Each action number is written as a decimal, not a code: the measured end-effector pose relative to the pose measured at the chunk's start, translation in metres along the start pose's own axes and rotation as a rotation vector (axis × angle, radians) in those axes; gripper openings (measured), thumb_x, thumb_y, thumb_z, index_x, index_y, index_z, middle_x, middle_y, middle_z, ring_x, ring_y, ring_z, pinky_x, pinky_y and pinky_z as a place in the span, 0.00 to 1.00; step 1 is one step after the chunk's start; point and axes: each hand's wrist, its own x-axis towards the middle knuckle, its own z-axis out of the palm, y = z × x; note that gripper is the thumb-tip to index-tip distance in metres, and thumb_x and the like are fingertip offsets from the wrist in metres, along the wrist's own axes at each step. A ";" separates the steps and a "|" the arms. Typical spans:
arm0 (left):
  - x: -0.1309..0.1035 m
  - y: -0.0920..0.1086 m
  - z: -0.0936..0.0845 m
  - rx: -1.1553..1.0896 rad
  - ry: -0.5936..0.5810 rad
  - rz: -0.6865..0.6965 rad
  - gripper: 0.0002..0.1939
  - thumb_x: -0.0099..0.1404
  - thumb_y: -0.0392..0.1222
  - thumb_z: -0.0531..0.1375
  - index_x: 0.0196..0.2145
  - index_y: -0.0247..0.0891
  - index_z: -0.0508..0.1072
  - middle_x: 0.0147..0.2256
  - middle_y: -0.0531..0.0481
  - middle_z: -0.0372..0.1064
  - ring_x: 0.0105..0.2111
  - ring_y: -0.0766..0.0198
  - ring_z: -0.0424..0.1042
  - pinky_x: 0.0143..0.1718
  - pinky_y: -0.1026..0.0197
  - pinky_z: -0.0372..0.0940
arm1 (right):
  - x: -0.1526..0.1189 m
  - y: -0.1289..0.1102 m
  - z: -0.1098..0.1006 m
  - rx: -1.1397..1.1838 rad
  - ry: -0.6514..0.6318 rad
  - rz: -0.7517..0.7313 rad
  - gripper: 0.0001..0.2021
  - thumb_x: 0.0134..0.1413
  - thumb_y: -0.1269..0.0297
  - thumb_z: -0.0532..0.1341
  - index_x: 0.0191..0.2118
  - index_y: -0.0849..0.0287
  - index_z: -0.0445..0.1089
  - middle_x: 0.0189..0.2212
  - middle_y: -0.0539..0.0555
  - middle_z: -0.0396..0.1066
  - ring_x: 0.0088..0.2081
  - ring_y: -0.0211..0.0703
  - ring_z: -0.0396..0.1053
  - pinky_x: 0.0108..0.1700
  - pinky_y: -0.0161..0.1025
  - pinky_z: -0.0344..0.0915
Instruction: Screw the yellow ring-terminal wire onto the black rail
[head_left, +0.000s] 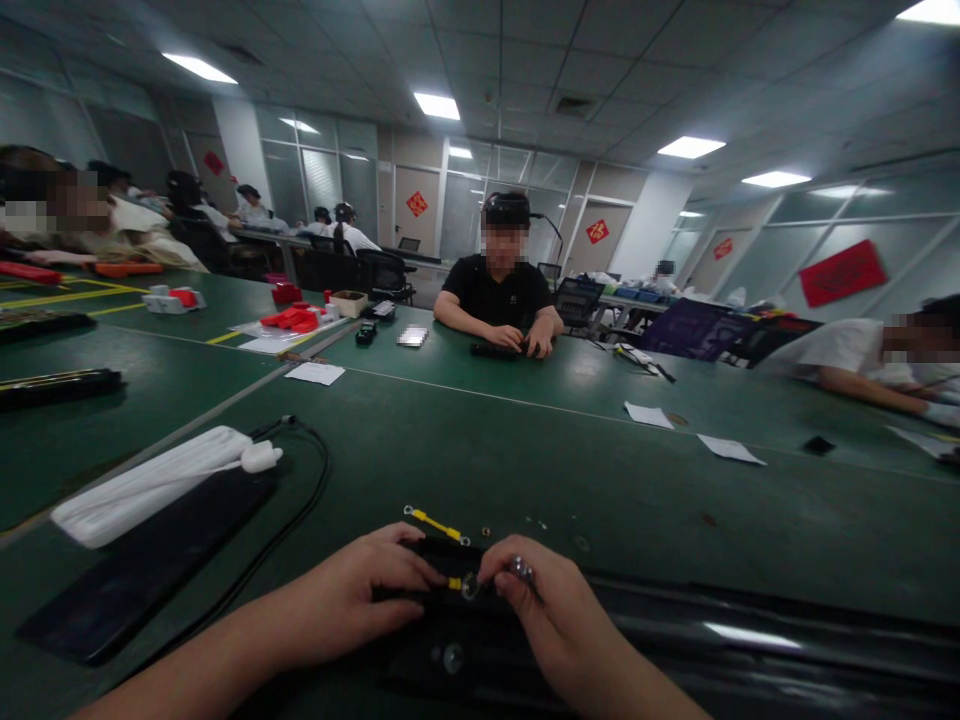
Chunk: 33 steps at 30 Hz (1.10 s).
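A long glossy black part (712, 640) lies along the near edge of the green table. Over its left end, my left hand (360, 590) rests with fingers apart, the fingertips beside a short yellow piece (454, 583) with a metal ring terminal (470, 586). My right hand (536, 595) is closed around a small shiny metal tool (520, 570), just right of that terminal. Beyond the hands lies a yellow strap (437, 525) with a ring at each end, and a small brass-coloured ring (486, 532) beside it. A round metal fastener (453, 657) shows below the hands.
At left, a white wrapped bundle (157, 485) and a flat dark panel (150, 570) lie near a looping black cable (324, 470). Across the green table (480, 440), a person (504, 290) handles a black object. Papers (731, 449) and red parts (292, 318) lie farther off.
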 end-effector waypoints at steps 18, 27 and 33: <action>-0.002 -0.010 -0.001 0.029 0.004 0.013 0.12 0.65 0.35 0.61 0.46 0.41 0.77 0.48 0.49 0.74 0.57 0.55 0.61 0.61 0.51 0.53 | 0.005 0.002 -0.002 -0.105 0.107 0.035 0.08 0.66 0.68 0.50 0.38 0.58 0.66 0.32 0.52 0.68 0.33 0.41 0.67 0.37 0.39 0.62; -0.001 -0.010 -0.002 0.054 -0.018 0.025 0.14 0.66 0.35 0.60 0.49 0.41 0.75 0.48 0.50 0.74 0.56 0.56 0.64 0.62 0.50 0.51 | 0.004 0.003 -0.002 -0.039 0.046 0.001 0.09 0.67 0.65 0.50 0.39 0.58 0.66 0.36 0.54 0.69 0.35 0.41 0.69 0.39 0.39 0.65; -0.001 -0.013 -0.001 0.093 -0.017 0.039 0.12 0.67 0.37 0.60 0.48 0.41 0.76 0.48 0.50 0.74 0.56 0.56 0.64 0.62 0.50 0.52 | 0.006 0.000 -0.003 -0.104 0.026 0.011 0.06 0.65 0.68 0.52 0.38 0.58 0.66 0.35 0.53 0.70 0.35 0.41 0.69 0.39 0.38 0.65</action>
